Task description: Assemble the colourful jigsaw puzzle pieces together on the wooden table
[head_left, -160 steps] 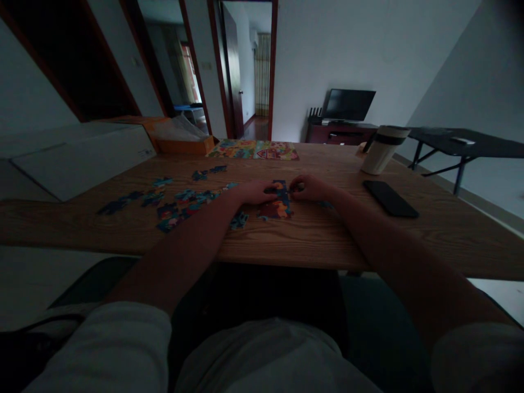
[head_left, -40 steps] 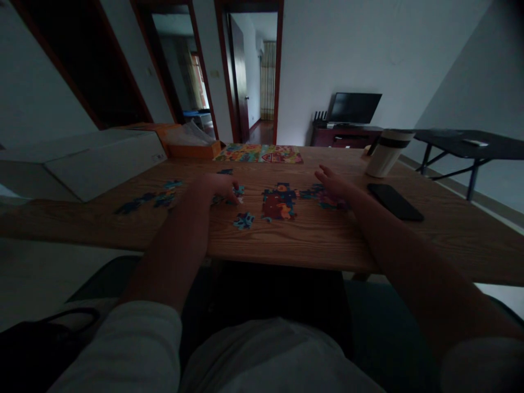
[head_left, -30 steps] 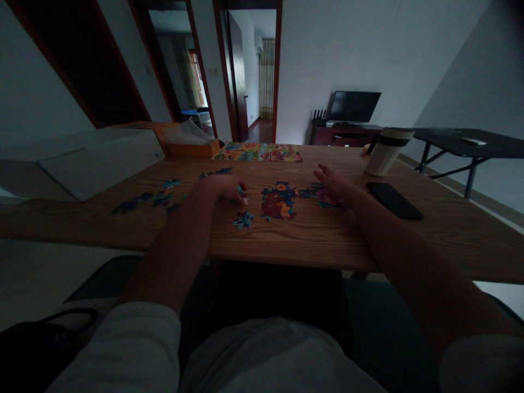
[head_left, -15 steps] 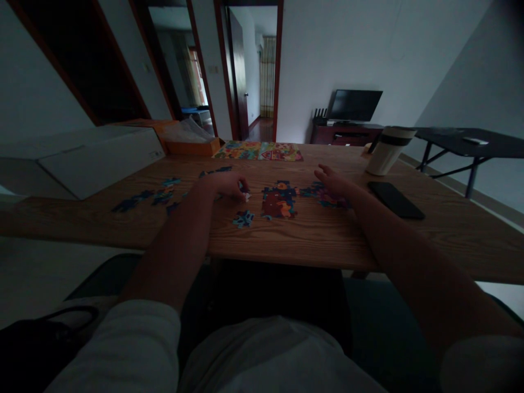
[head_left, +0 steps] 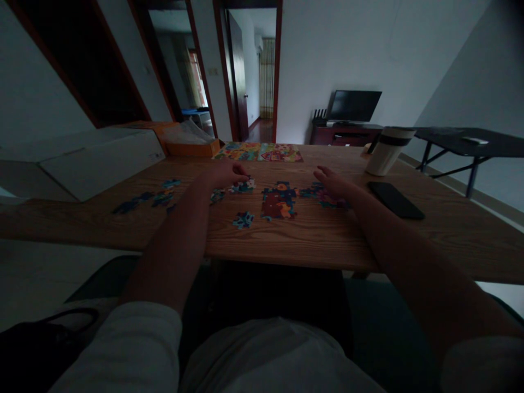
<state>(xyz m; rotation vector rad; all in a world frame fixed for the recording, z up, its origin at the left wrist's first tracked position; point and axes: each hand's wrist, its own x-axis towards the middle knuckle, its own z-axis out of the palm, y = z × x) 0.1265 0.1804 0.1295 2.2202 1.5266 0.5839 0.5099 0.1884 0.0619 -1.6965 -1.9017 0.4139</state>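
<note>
My left hand has its fingers pinched at the tips on a small, partly white jigsaw puzzle piece. Just below it lies a small joined cluster of puzzle pieces. My right hand rests with fingers stretched out and apart over dark blue and purple puzzle pieces, covering some of them. Between the hands sits a partly assembled puzzle section, brown with an orange figure. Closer to me is a loose light-blue patterned puzzle piece group.
More puzzle pieces are scattered at left, near a long white box. An orange box with clear plastic and a colourful picture sheet lie at the back. On the right are a black phone and a tumbler.
My left hand has moved away from me and slightly left, with the whitish piece shifting away too. A cluster below it now shows more. My right hand stays almost still.
</note>
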